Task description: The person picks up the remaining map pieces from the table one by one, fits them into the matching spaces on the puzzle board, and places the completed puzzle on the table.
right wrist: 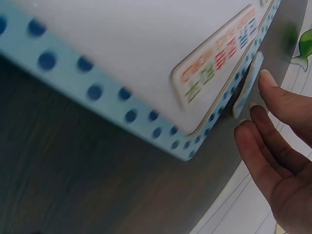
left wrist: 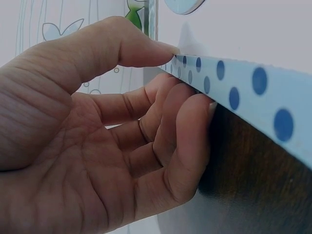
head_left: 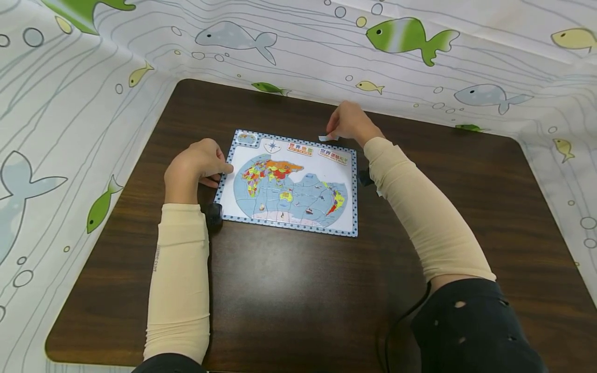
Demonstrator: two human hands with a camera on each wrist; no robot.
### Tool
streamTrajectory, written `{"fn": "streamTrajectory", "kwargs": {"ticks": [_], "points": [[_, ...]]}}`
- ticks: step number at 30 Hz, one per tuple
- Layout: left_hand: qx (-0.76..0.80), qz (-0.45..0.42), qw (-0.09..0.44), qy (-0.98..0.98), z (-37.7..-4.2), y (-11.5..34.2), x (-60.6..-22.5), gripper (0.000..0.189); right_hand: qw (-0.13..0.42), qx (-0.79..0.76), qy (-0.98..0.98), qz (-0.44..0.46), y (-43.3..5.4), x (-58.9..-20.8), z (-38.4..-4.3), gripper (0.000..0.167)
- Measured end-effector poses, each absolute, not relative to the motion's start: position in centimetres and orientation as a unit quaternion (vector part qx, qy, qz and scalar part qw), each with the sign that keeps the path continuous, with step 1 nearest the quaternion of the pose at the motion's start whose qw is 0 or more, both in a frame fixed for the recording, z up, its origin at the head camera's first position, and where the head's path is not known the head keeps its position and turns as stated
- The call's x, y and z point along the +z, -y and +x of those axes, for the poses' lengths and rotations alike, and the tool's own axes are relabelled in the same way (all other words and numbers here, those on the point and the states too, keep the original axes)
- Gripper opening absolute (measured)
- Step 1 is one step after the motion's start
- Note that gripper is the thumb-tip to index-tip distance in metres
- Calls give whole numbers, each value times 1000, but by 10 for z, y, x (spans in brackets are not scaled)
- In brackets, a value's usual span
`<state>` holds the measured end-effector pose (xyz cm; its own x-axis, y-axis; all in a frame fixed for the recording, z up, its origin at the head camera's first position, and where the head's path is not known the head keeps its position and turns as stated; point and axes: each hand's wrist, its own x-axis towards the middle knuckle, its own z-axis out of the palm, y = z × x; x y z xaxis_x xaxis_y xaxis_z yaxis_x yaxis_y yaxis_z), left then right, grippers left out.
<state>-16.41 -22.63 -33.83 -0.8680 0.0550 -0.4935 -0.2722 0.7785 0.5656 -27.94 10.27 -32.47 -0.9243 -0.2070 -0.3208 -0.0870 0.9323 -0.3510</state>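
A world map jigsaw puzzle (head_left: 291,194) lies on the table in a white board with a blue-dotted border. White space shows above its blue oval, on the upper right side. My left hand (head_left: 198,163) grips the board's left edge, thumb on top of the dotted border (left wrist: 234,97) and curled fingers at its underside. Past the board's far edge, my right hand (head_left: 352,122) holds a small light-blue piece (head_left: 328,138) at its fingertips. In the right wrist view this piece (right wrist: 247,85) stands edge-on between the dotted border and the thumb.
The dark wooden table (head_left: 284,300) surrounds the board. Fish-patterned white cloth (head_left: 317,67) rises along the back and sides. A small pale thing (head_left: 379,192) shows partly beneath the right sleeve. A black cable (head_left: 406,313) runs by the right arm.
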Motion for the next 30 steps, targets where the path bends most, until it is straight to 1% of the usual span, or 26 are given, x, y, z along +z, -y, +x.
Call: {"fn": "streamTrajectory", "kwargs": {"ticks": [7,15,23,30], "points": [[326,-58,249,-910,-165,226,-337,27,179,-179,-965,-74,-115,-332,-282,22],[326,-60,251,-909,-165,227,-337,27,163,-180,-967,-74,-117,-336,-281,16],[324,-61,250,-910,-165,227,-338,27,162,-160,-970,-82,-117,-338,-280,10],[324,-60,248,-911,-164,226,-339,27,166,-163,-970,-72,-117,-338,-278,14]]}}
